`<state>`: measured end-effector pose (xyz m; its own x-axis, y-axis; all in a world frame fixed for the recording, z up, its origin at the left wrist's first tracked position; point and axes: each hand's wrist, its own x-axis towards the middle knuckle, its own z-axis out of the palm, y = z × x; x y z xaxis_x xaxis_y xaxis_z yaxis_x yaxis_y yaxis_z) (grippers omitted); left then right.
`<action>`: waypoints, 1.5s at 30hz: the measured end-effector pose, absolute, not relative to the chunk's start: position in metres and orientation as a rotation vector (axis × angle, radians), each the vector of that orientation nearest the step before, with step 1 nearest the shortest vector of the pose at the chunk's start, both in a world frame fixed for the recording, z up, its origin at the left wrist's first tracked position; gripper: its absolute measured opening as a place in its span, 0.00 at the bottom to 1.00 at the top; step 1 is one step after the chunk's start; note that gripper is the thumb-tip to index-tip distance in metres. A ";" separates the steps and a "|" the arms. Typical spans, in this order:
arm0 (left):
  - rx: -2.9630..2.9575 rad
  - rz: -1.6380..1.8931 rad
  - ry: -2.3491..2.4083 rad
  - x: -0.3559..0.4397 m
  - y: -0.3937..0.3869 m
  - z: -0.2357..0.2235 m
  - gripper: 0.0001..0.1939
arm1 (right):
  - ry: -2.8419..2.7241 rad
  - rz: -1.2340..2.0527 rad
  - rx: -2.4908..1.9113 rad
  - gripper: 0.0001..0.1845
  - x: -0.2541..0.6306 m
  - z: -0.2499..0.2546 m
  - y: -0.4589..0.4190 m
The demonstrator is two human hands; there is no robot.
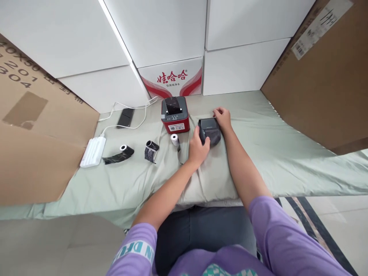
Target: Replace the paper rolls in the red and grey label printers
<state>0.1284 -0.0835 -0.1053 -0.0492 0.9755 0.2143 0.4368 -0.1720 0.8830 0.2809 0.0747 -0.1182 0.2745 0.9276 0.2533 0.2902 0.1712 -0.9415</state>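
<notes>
A small black portable printer [211, 136] lies on the pale green cloth in front of me. My left hand [199, 147] grips its left side, with the thumb over its lower edge. Close to the printer's upper right corner is my right hand [222, 116], its fingers curled together; what they hold, if anything, is hidden. Left of the portable printer, a small white paper roll [174, 138] stands with a dark strip hanging from it. Behind that roll sits a red and black receipt printer [176, 115] with dark printed paper at its top.
Further left lie two more rolls with dark printed paper, one roll [151, 147] nearer and another roll [123, 152] beyond. A white power strip [93, 152], a cable [145, 111] and a dark phone-like slab [125, 117] are at the left. Cardboard boxes [324, 88] flank the surface.
</notes>
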 end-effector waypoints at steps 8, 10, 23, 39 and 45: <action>1.643 1.068 1.672 0.122 -0.080 -0.090 0.19 | -1.305 0.620 -1.333 0.11 0.281 -0.120 0.074; 1.668 1.020 1.722 0.122 -0.080 -0.088 0.16 | -1.311 0.634 -1.314 0.13 0.282 -0.121 0.075; 1.877 0.919 1.961 0.125 -0.078 -0.096 0.15 | -1.290 0.560 -1.369 0.13 0.284 -0.121 0.070; 1.893 0.843 1.975 0.127 -0.078 -0.093 0.16 | -1.294 0.499 -1.449 0.12 0.288 -0.121 0.068; 1.868 0.904 1.926 0.126 -0.079 -0.091 0.15 | -1.235 0.430 -1.485 0.13 0.286 -0.117 0.060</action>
